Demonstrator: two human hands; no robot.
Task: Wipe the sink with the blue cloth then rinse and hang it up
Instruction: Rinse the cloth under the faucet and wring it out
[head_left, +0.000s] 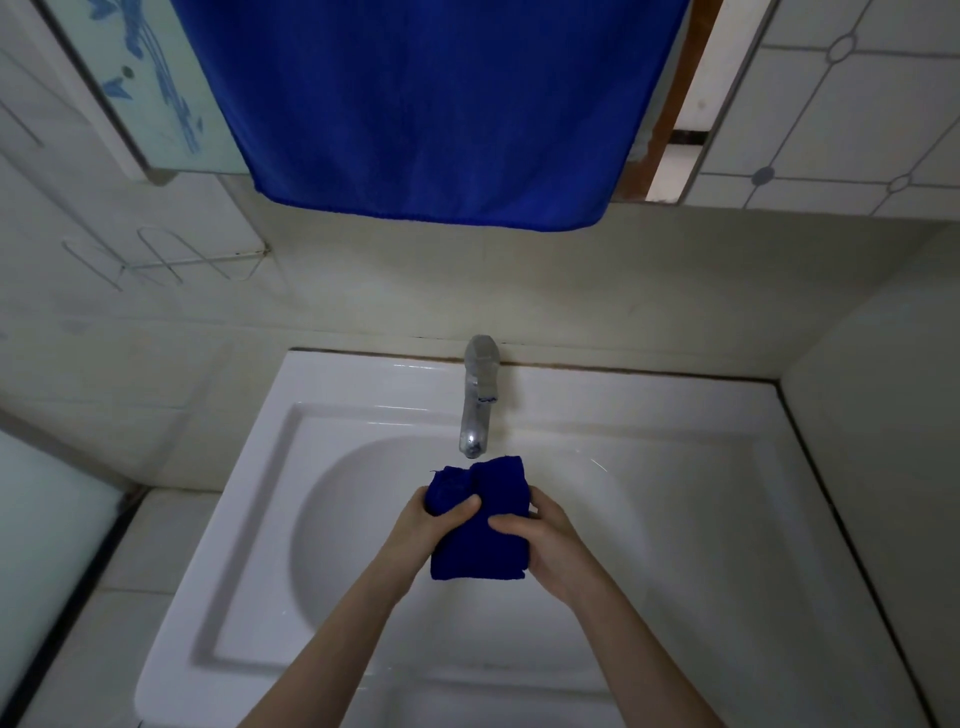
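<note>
A single wide-angle camera, worn on the person's head, covers the scene. It looks from the near edge of the white rectangular ceramic sink (363, 387) toward the cream tiled back wall (623, 291) and is tilted steeply down, so the round basin fills the lower half. It is close: both bare forearms enter from the bottom edge. The left hand (415, 525) and right hand (548, 543), gripping a folded dark-blue cloth (483, 540), sit just below the middle, before the chrome tap (479, 400) at the sink's far edge. The top of the view reaches a large blue hanging towel (426, 104).
</note>
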